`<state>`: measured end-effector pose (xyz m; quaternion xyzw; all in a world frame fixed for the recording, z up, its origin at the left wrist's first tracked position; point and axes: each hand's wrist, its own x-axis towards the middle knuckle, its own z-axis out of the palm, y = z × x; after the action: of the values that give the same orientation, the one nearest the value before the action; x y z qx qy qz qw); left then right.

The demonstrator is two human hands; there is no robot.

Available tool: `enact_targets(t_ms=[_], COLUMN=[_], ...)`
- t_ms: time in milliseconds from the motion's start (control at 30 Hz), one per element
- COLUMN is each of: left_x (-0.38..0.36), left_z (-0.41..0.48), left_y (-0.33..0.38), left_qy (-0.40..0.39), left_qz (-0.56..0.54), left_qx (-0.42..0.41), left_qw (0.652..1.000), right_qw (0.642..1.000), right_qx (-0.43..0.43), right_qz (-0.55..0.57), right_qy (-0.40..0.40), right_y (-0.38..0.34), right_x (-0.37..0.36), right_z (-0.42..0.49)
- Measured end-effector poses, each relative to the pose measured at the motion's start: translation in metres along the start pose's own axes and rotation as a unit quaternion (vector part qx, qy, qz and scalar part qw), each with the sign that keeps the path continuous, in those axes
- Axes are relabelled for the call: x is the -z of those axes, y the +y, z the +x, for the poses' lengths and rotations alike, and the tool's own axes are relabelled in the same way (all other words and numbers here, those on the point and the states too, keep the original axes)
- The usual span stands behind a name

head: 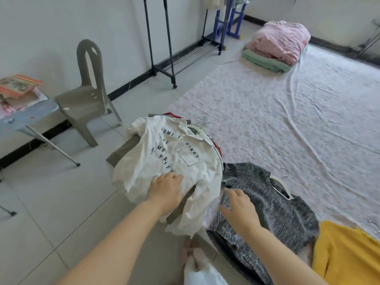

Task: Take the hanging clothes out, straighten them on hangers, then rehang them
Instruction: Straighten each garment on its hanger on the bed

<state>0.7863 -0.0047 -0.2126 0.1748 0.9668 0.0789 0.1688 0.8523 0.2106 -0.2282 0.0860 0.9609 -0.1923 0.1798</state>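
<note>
A white shirt with black lettering (174,159) lies on top of a pile of clothes on hangers at the edge of a floor sheet. My left hand (166,190) rests flat on its lower part, fingers spread. Right of it lies a grey knit top (273,208) on a white hanger (281,185). My right hand (238,206) hovers over the grey top's left edge, fingers apart, slightly blurred. A yellow garment (345,254) lies at the lower right. Several metal hanger hooks (203,121) stick out at the pile's far end.
A black clothes rack (162,38) on wheels stands by the far wall. A grey plastic chair (86,95) and a folding table (28,112) with papers are at the left. Folded pink and green bedding (277,46) sits on the pale floor sheet (287,112).
</note>
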Motion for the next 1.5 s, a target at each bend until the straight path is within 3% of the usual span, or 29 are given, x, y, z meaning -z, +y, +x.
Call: enact_targets(t_ms=[533, 1000, 1167, 1267, 1367, 1500], left_x=[0.056, -0.02, -0.03, -0.021, -0.002, 0.034], left_z=[0.221, 0.358, 0.372, 0.378, 0.378, 0.371], left_y=[-0.109, -0.161, -0.175, -0.178, -0.171, -0.158], left_qy=[-0.034, -0.055, -0.054, -0.034, -0.014, 0.013], left_qz=[0.012, -0.013, -0.018, -0.028, -0.041, -0.078], left_qx=[-0.045, -0.143, -0.176, -0.191, -0.204, -0.215], left_qw=[0.998, 0.988, 0.983, 0.981, 0.978, 0.973], right_qw=[0.997, 0.986, 0.978, 0.969, 0.953, 0.94], right_qx=[-0.047, -0.158, -0.197, -0.209, -0.204, -0.18], right_qz=[0.056, 0.053, 0.03, 0.098, 0.153, 0.145], right_qy=[-0.038, 0.015, 0.054, 0.087, 0.161, 0.253], right_y=[-0.081, -0.058, -0.053, -0.056, -0.069, -0.098], right_x=[0.008, -0.052, -0.07, -0.065, -0.047, -0.015], right_z=[0.26, 0.448, 0.462, 0.451, 0.421, 0.362])
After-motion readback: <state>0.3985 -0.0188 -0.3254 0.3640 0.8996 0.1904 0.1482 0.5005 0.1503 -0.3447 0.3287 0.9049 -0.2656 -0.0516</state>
